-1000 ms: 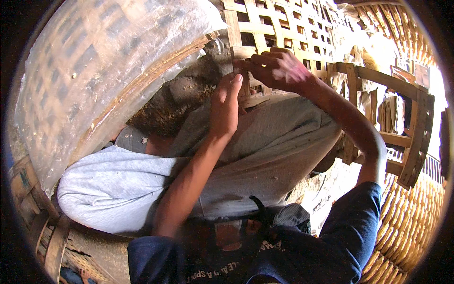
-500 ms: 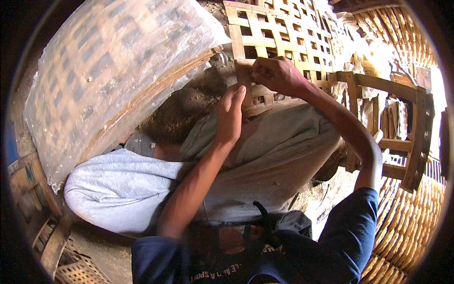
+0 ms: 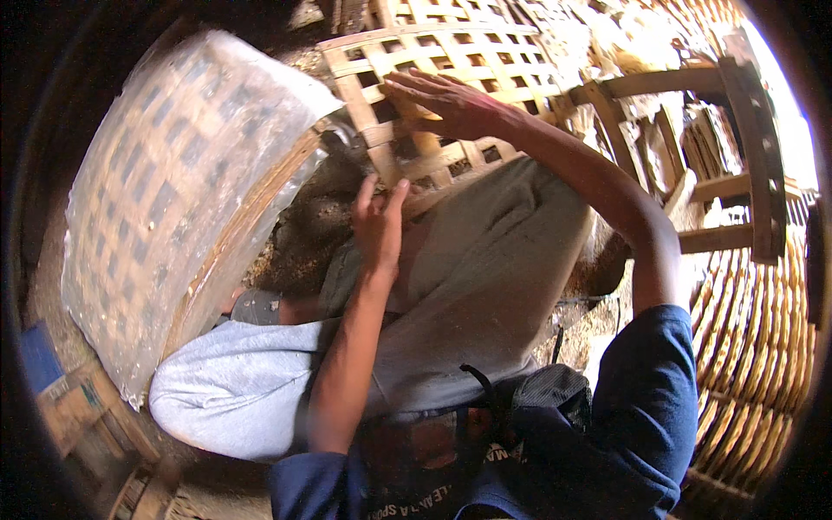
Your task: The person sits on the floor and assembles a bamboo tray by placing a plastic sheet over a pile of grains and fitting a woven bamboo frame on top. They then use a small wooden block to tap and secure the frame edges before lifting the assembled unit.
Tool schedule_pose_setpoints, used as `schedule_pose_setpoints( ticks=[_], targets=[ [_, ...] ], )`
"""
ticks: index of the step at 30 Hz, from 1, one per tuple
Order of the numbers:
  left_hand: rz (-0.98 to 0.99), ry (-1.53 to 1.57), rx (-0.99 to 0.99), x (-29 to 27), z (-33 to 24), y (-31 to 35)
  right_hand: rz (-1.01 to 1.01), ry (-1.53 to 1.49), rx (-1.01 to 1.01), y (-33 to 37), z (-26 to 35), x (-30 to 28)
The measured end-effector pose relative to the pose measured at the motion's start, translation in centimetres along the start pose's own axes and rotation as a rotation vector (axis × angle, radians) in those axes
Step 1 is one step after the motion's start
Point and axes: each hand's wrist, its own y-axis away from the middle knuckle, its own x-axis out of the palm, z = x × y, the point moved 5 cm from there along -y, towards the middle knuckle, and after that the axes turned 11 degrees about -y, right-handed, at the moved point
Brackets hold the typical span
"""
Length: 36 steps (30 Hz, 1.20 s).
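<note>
A lattice panel (image 3: 368,134) woven of flat pale strips, like split bamboo, leans in front of my lap with its near edge by my knee. My right hand (image 3: 446,106) lies over its face, fingers stretched out and thumb apart, holding nothing. At the panel's near left corner is my left hand (image 3: 379,227), with its fingers spread and tips at the corner strips. Whether those fingertips touch the strips I cannot tell. To the left stands a similar lattice piece (image 3: 173,186) wrapped in clear plastic sheeting, with a wooden edge along its side.
On the right stands a wooden frame (image 3: 761,165) with crossbars. Behind it are bundled light strips and a slatted, rope-like surface (image 3: 745,329). Wooden pieces (image 3: 91,394) and a blue object (image 3: 39,357) lie at the lower left. My bent legs (image 3: 243,381) fill the middle.
My right hand has gone from closed fingers at the panel's left edge to stretched fingers over its face. My left hand's fingers have spread near the corner. The whole view has shifted.
</note>
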Motion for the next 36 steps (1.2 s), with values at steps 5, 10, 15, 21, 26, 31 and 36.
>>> schedule_pose_setpoints(
  ticks=[5, 10, 15, 21, 26, 31, 36],
  targets=[
    [0.037, 0.061, 0.103, -1.2, -0.6, 0.3, 0.054, -0.012, 0.518, 1.3, -5.0, -2.4],
    [0.158, 0.036, 0.149, 0.2, -1.6, 1.2, 0.088, -0.109, 0.690, 6.6, -7.8, -3.8],
    [0.215, 0.077, 0.288, 1.0, -2.4, 1.8, 0.290, -0.039, 0.579, 9.2, -10.5, -3.2],
    [0.174, 0.097, 0.359, 0.2, -4.8, 3.4, 0.123, 0.172, 0.465, 10.7, -14.8, -4.5],
    [0.158, 0.057, 0.389, -1.1, -2.9, 2.2, -0.338, -0.014, 0.852, 10.5, -19.7, -8.7],
    [0.092, 0.007, 0.406, -1.2, -2.7, 2.3, -0.514, -0.104, 1.068, 11.3, -25.0, -11.9],
    [0.064, -0.024, 0.343, -1.0, -2.1, 2.0, -0.435, -0.130, 1.035, 10.7, -26.8, -9.8]
  ],
)
